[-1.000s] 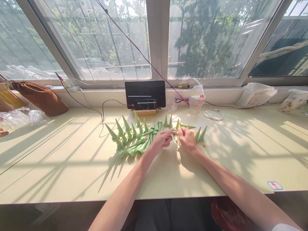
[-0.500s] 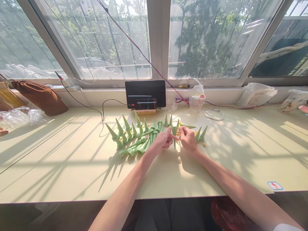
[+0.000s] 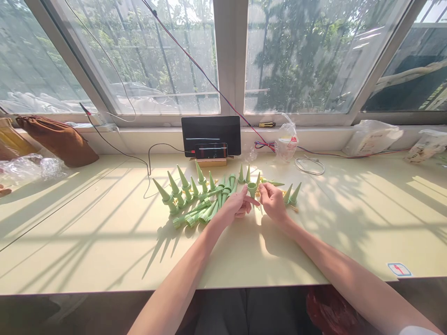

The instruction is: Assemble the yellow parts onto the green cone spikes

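Note:
My left hand (image 3: 238, 204) grips a green plastic watering spike (image 3: 252, 187) with its wide, open end up and its point down. Close on the right, my right hand (image 3: 273, 200) has its fingertips pinched together beside the spike's rim; anything between them is too small to make out. Left of my hands lies a pile of loose green spikes (image 3: 213, 209). Farther left, several green spikes (image 3: 184, 179) stand point up in a cluster. Two more upright spikes (image 3: 293, 195) stand to the right of my right hand, near small yellow pieces (image 3: 294, 209).
A tablet (image 3: 211, 132) and a phone (image 3: 211, 150) lean on a wooden stand behind the pile. A coiled white cable (image 3: 309, 166) and a bagged cup (image 3: 287, 144) are at the back right. A brown pouch (image 3: 66, 144) lies at the left by the window.
The spike in my left hand has tilted, so its open top now faces me more. Both hands have stayed in nearly the same place.

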The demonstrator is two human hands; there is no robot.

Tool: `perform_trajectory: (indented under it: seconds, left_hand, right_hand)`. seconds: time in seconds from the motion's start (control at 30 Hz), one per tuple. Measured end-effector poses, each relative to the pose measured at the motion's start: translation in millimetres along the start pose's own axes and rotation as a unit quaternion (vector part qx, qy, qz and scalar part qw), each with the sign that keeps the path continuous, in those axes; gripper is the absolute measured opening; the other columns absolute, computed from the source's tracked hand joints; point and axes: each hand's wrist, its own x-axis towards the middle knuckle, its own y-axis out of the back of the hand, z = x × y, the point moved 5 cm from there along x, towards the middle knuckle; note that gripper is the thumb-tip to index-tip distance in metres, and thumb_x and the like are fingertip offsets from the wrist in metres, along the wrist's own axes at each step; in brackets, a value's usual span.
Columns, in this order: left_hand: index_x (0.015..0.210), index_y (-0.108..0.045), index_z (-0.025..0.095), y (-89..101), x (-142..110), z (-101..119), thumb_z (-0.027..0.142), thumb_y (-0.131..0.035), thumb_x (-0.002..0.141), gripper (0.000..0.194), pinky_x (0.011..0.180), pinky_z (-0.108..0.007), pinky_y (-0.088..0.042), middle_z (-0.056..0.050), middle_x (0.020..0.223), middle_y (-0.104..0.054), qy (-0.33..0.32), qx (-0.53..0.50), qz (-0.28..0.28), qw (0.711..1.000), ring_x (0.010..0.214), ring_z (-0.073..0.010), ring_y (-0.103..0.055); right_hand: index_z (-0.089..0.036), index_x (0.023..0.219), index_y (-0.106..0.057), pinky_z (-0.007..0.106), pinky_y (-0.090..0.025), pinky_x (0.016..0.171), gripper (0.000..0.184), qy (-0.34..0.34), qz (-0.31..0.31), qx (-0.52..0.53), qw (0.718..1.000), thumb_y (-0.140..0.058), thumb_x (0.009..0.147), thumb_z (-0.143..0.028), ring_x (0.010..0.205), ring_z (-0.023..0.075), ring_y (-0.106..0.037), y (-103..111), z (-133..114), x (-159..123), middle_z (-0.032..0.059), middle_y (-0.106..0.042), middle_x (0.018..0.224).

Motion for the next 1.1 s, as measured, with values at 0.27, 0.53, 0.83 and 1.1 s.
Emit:
perform_trajectory:
  seconds: [0.27,0.53,0.83,1.1]
  left_hand:
    - [0.078,-0.071,0.01,0.9,-1.9,1.9,0.082,-0.052,0.072,0.075,0.048,-0.026,-0.011,0.005,0.049,-0.037,-0.012,-0.02,0.022,0.999,0.042,-0.0039,-0.016]
    - [0.06,-0.051,0.016,2.9,2.3,2.0,0.077,-0.058,0.073,0.063,0.049,-0.026,-0.01,0.009,0.045,-0.024,-0.048,-0.03,0.019,0.998,0.043,-0.0038,-0.013]
    - [0.059,-0.034,0.019,2.0,0.2,5.5,0.068,-0.066,0.074,0.06,0.049,-0.026,-0.008,0.009,0.049,-0.02,-0.077,-0.039,0.006,0.996,0.045,-0.0028,-0.013]
    - [0.063,-0.036,0.019,5.6,1.9,3.5,0.065,-0.069,0.074,0.057,0.048,-0.025,-0.008,0.01,0.051,-0.018,-0.09,-0.033,0.015,0.995,0.046,-0.003,-0.012]
  right_hand:
    - [-0.023,0.065,-0.04,0.027,-0.029,0.049,0.036,0.006,-0.022,0.017,1.0,-0.044,0.096,-0.041,0.047,0.0118,-0.034,-2.9,1.9,0.6,-0.0051,-0.037,0.051]
    - [-0.022,0.067,-0.044,0.027,-0.029,0.048,0.036,-0.017,-0.041,0.036,0.998,-0.046,0.094,-0.045,0.048,0.0117,-0.033,-5.4,4.9,1.4,-0.0054,-0.036,0.052]
    - [-0.022,0.066,-0.042,0.027,-0.031,0.048,0.038,-0.032,-0.052,0.034,0.998,-0.047,0.094,-0.048,0.047,0.0118,-0.035,-6.1,7.3,1.2,-0.0053,-0.036,0.051]
    - [-0.023,0.065,-0.041,0.026,-0.033,0.049,0.038,-0.048,-0.06,0.016,0.997,-0.048,0.091,-0.049,0.048,0.0128,-0.038,-7.8,10.2,2.1,-0.0048,-0.038,0.051]
